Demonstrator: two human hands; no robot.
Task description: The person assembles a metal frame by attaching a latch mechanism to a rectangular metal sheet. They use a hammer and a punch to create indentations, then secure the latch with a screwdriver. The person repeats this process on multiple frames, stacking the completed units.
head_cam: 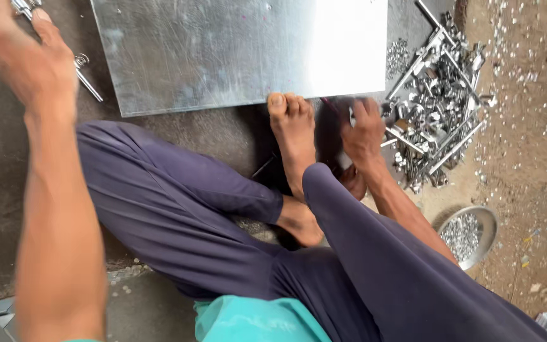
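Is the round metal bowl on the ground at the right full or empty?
Partly full. The round metal bowl holds a heap of small shiny metal pieces, and part of its inner wall stays bare.

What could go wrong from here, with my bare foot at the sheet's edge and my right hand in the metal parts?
1. The bare foot rests against the edge of the metal sheet; if the sheet slides, that edge could cut the toes.
2. The right hand reaches into the pile of metal parts; sharp ends could nick the fingers.
3. The left hand grips a metal piece away from the centre of view, so it might snag unnoticed.
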